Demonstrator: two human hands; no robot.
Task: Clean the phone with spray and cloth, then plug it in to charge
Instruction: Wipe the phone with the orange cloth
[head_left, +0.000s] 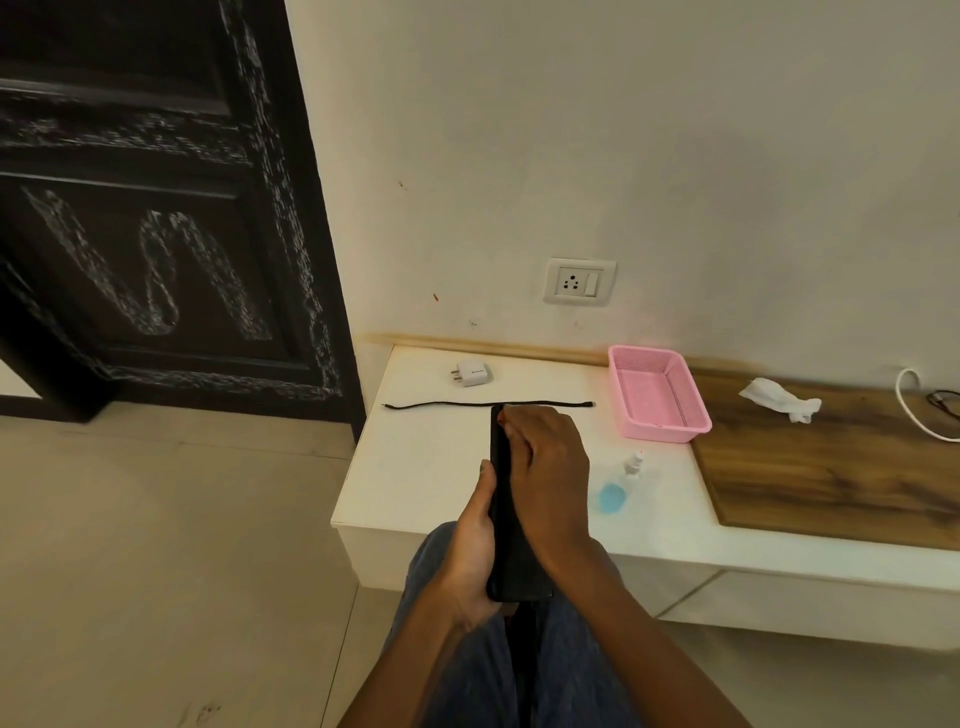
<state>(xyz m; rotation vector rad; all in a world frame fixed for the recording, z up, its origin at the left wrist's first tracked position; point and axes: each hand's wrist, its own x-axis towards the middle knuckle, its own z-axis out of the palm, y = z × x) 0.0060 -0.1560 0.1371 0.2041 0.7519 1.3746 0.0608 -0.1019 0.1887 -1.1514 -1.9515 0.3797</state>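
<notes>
I hold a black phone (502, 519) edge-up over the front of the white table (415, 467). My left hand (470, 551) grips its lower end from the left, thumb along the edge. My right hand (550, 478) lies over its upper part with the fingers curled round the top. A small spray bottle (621, 483) with blue liquid stands just right of my hands. A crumpled white cloth (779, 399) lies on the wooden top at the right. A white charger adapter (471, 373) and a straight black cable (441, 406) lie behind the phone. A wall socket (578, 281) is above.
A pink plastic basket (665, 434) sits at the table's back right. The wooden surface (831, 467) extends right, with a white cord (909, 410) at its far edge. A dark carved door (156, 208) stands at the left. My knees are under the table's front edge.
</notes>
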